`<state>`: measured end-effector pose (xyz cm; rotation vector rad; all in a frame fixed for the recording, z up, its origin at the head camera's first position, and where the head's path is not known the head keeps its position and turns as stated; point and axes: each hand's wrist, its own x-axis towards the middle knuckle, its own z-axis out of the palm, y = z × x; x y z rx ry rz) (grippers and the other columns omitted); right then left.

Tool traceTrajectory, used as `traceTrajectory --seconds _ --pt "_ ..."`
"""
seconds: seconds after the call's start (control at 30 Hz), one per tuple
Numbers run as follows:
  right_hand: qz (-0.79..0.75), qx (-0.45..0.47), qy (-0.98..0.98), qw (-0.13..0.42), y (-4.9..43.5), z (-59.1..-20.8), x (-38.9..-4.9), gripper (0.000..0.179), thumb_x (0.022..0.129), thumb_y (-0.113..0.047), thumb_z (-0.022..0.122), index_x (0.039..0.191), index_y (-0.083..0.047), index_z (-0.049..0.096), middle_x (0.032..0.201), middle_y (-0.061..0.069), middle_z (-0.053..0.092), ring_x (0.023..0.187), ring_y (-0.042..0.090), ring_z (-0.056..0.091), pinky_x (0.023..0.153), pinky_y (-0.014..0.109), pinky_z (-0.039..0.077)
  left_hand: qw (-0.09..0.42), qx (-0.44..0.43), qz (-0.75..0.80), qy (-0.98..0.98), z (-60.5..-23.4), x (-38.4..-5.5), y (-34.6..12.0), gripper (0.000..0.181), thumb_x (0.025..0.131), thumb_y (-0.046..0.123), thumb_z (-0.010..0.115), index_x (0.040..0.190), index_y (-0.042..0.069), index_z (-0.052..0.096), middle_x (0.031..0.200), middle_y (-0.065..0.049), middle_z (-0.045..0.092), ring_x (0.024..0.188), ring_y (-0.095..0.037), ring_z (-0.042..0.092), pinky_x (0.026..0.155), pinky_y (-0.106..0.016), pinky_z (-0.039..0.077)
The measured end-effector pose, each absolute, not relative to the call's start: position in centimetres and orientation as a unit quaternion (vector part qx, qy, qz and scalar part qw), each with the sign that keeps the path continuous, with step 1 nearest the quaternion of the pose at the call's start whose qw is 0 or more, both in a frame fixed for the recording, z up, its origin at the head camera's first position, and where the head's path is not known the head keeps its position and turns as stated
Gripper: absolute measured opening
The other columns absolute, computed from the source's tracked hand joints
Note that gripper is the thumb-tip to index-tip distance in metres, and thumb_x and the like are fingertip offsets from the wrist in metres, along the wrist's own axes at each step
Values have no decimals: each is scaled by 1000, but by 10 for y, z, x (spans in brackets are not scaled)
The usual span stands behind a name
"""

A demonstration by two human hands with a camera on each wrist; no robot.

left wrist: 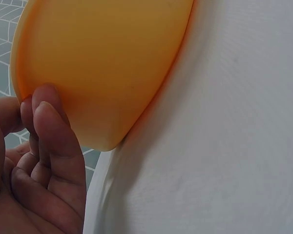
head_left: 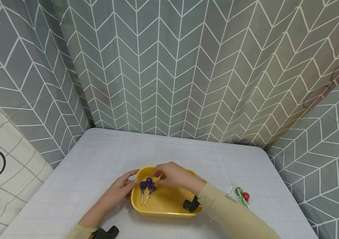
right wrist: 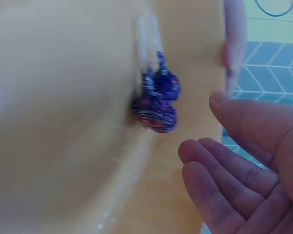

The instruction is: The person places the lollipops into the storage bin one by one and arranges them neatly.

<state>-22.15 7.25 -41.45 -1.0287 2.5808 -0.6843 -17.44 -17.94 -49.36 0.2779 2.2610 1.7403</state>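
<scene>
In my right-wrist feed, the fingers (right wrist: 202, 187) of the right hand (head_left: 170, 176) are released: thumb and fingertips stand apart, a gap between them, loosely bent and holding nothing. They hang just beside three purple lollipops (head_left: 149, 182) without touching them. The left hand (head_left: 120, 187) grasps the yellow tray (head_left: 170, 204) by its end, the thumb at the rim and other fingers against the outer wall; I cannot tell how firmly.

The three purple lollipops lie inside the tray, near the end by the left hand. From the head camera I see their wrapped heads bunched together, white sticks angled toward the person. The rest of the tray floor that I can make out is plain yellow, with a dark wrist device (head_left: 191, 204) hanging over the other end, next to the beige sleeve (head_left: 235, 210).

Beyond that sleeve, on the white worktop (head_left: 109, 146), a green lollipop (head_left: 239, 192) and a red lollipop (head_left: 245, 196) lie close together, well apart from the tray. A grey curtain (head_left: 169, 66) with white chevron lines rises behind.
</scene>
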Motion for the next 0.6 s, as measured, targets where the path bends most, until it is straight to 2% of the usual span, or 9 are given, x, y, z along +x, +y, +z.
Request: traceTrajectory --seconds 0.37,0.6 --pt "-302 -375 872 88 106 -388 -219 32 92 -28 73 119 -12 70 112 2 70 91 3 65 78 20 52 127 108 597 785 -495 -175 -178 54 104 32 52 151 10 37 77 -14 66 57 -22 58 51 -34 52" --pt "-315 -362 876 55 140 -383 -218 31 92 -29 72 120 -15 69 115 -5 68 93 5 65 82 27 54 127 101 595 787 -494 -174 -177 54 104 31 53 150 9 38 77 -13 65 58 -22 58 51 -33 51"
